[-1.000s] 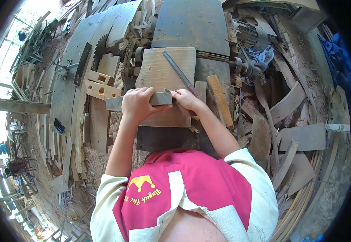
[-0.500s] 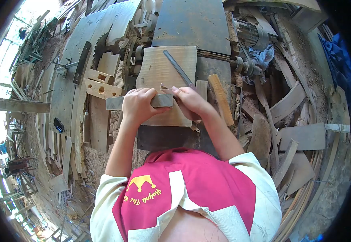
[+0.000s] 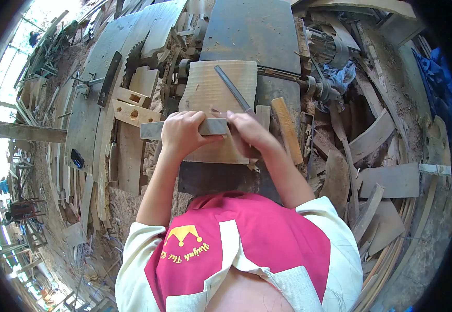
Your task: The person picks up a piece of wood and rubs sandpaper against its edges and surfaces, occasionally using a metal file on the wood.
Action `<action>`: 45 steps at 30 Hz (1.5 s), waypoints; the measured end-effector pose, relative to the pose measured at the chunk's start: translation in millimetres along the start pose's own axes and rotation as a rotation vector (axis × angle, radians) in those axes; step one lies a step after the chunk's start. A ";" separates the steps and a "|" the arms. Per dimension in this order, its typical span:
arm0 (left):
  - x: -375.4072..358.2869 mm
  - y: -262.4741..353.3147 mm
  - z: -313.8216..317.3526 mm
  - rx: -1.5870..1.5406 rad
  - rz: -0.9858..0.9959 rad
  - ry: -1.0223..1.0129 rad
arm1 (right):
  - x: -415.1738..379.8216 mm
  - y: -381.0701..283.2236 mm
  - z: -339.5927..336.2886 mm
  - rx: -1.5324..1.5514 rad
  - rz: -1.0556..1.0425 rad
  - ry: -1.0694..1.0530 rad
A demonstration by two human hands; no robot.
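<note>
A grey rectangular block (image 3: 215, 127) lies crosswise over the near half of a pale ridged board (image 3: 197, 86). My left hand (image 3: 183, 132) is wrapped round the block's middle, thumb along its near side. At the block's right end is my right hand (image 3: 249, 131), its fingers curled round a dark brown piece (image 3: 248, 150) that is partly hidden and blurred. A flat metal bar (image 3: 230, 86) rests slantwise on the board, its lower end close to my right fingers. To the right stands an orange-brown wooden strip (image 3: 287, 130).
A blue-grey metal plate (image 3: 252, 34) lies beyond the board. On the left are a block with holes (image 3: 135, 113), a dark saw blade (image 3: 109, 79) and a toothed blade (image 3: 132, 62). A motor (image 3: 327, 49) and curved wood offcuts (image 3: 374, 136) are on the right.
The whole view has shifted slightly. My right hand and the brown piece have moved a little against the block's right end; my left hand keeps its hold on the block.
</note>
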State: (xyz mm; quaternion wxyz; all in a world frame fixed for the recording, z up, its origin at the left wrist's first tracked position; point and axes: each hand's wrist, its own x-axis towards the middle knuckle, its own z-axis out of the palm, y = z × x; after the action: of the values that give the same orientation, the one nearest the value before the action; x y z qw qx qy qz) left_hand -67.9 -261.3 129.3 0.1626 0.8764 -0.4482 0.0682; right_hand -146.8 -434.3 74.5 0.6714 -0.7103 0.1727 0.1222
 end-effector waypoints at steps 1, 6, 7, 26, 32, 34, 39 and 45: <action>-1.4 0.0 0.5 -0.011 -0.008 -0.018 | 14.8 35.3 14.1 0.086 -0.056 0.108; -2.6 -3.9 4.9 -0.020 0.011 0.032 | 33.2 54.8 4.5 -0.017 0.123 -0.003; -1.1 -3.8 3.8 -0.021 0.002 0.017 | 33.0 53.8 4.2 -0.021 0.118 -0.013; -16.7 0.4 7.5 -0.082 -0.117 0.136 | -18.4 -53.9 30.5 -0.457 -0.511 0.367; -38.1 -16.9 -21.7 -0.257 -0.092 0.454 | -13.1 -38.3 31.2 -0.532 -0.434 0.410; -55.4 -30.8 -25.4 -0.397 -0.223 0.554 | -12.2 -38.1 31.3 -0.537 -0.432 0.417; -89.9 -78.2 3.9 -0.893 -0.480 0.737 | -6.0 -40.1 32.9 -0.502 -0.429 0.457; -94.8 -70.9 37.3 -1.165 -0.314 0.635 | -2.5 -37.2 31.9 -0.482 -0.396 0.462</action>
State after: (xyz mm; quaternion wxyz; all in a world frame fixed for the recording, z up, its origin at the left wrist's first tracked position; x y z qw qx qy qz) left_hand -67.4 -163.2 53.2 0.7396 0.6380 -0.2096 0.0454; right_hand -132.0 -400.9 107.3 0.4394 -0.8760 0.1452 -0.1359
